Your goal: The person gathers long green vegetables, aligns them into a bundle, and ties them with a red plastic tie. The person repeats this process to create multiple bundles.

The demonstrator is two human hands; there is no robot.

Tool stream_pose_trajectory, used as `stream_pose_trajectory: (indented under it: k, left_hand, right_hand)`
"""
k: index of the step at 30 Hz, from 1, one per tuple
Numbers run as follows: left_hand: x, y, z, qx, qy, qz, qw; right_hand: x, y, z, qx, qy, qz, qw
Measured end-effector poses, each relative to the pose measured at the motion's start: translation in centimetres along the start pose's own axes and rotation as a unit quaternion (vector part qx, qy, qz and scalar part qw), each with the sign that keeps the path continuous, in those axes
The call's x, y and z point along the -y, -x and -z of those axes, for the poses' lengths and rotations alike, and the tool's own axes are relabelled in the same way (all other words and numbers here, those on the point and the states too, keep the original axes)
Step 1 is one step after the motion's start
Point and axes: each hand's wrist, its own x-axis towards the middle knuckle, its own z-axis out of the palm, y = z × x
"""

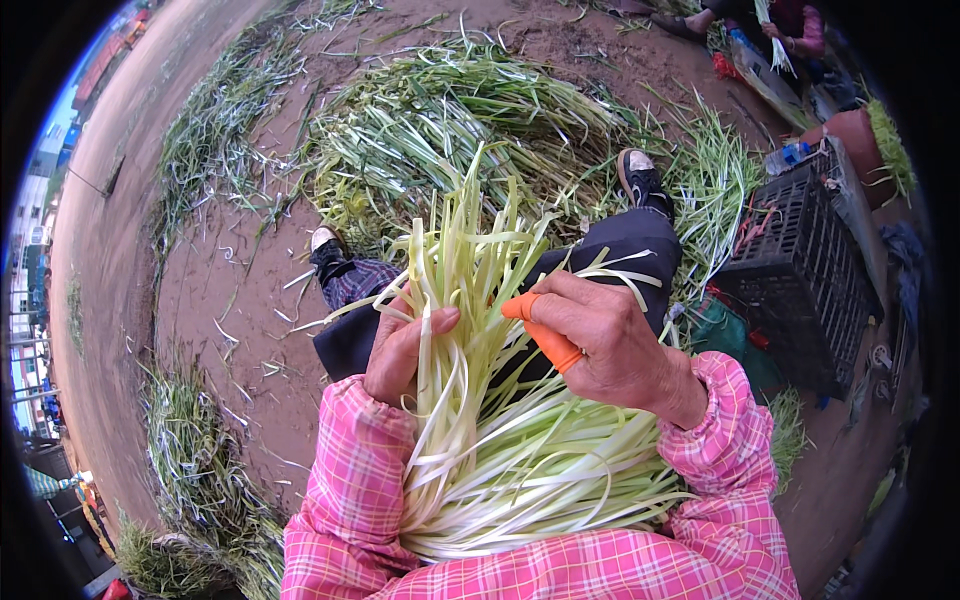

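My left hand (401, 349) is closed around a bundle of pale yellow-green, flat-leaved stalks (457, 300), its thumb lying across the front. At the bundle's right side is my right hand (592, 330), with orange finger covers (551, 345) on thumb and finger. Those covered tips are close together beside the leaves; whether they pinch a leaf I cannot tell. A larger heap of the same pale leaves (555, 480) lies across my lap, against the pink checked garment.
A big pile of green and pale leaves (442, 127) lies beyond my feet. To the right stand a black plastic crate (795, 277) and a plastic bottle (787, 157). Another person (802, 34) holds pale stalks at the top right. More leaf litter (195, 442) lies at left.
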Motion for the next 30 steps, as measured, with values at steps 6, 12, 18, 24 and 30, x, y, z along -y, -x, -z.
stream_pose_trajectory:
  k: [6,12,18,24,30]
  left_hand:
    - [0.1,0.2,-0.4,-0.002,-0.019,-0.010,1.000]
    - [0.3,0.3,-0.9,0.012,-0.033,-0.035,0.999]
    - [0.8,0.4,-1.7,0.008,-0.075,-0.032,0.997]
    - [0.5,0.3,-1.4,-0.025,-0.091,-0.011,0.995]
    - [0.6,0.2,-2.1,-0.040,-0.128,0.002,0.991]
  right_hand:
    - [0.3,-1.8,-1.4,-0.008,-0.010,0.014,1.000]
    - [0.5,-2.8,-2.8,0.013,0.030,0.121,0.992]
    - [0.2,-1.5,-4.5,-0.030,0.071,0.131,0.988]
    - [-2.1,-3.0,0.5,-0.199,0.215,-0.058,0.954]
    - [-5.1,-3.3,4.0,-0.164,0.223,-0.048,0.960]
